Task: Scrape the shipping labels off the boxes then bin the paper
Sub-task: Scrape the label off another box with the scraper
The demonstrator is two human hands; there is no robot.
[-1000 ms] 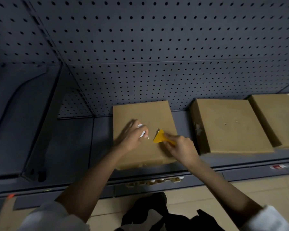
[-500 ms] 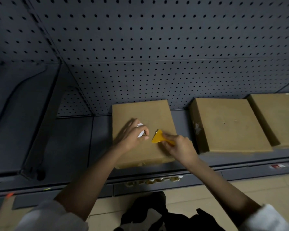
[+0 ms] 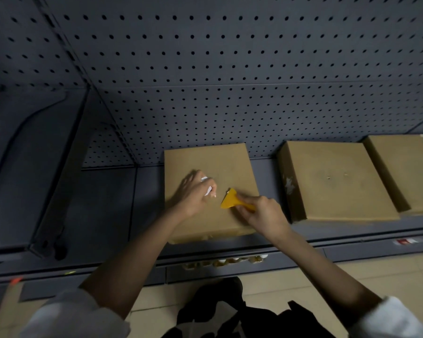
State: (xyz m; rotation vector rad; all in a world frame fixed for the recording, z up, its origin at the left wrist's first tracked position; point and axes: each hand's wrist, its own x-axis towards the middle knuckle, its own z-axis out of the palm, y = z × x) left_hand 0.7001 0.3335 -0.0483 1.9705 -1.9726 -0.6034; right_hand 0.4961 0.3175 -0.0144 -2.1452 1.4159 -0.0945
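A flat brown cardboard box (image 3: 220, 162) lies on the low grey shelf in front of me. My left hand (image 3: 193, 195) rests on the box top and pinches white scraps of label paper (image 3: 208, 190) in its curled fingers. My right hand (image 3: 264, 213) grips the handle of a yellow plastic scraper (image 3: 230, 203), whose blade edge touches the box top just right of the scraps. Two more brown boxes (image 3: 337, 181) (image 3: 410, 167) lie to the right; the nearer one has white label residue (image 3: 288, 185) on its left side.
A dark pegboard wall (image 3: 230, 69) rises behind the shelf (image 3: 103, 203). A slanted metal bracket (image 3: 59, 191) divides the left bay. Tan floor tiles (image 3: 291, 284) run below the shelf edge. A black bag (image 3: 220, 311) sits at my feet, and a cardboard corner (image 3: 3, 308) shows bottom left.
The scraper blade has edged slightly left toward my left hand. My left hand keeps its hold on the paper scraps in nearly the same spot.
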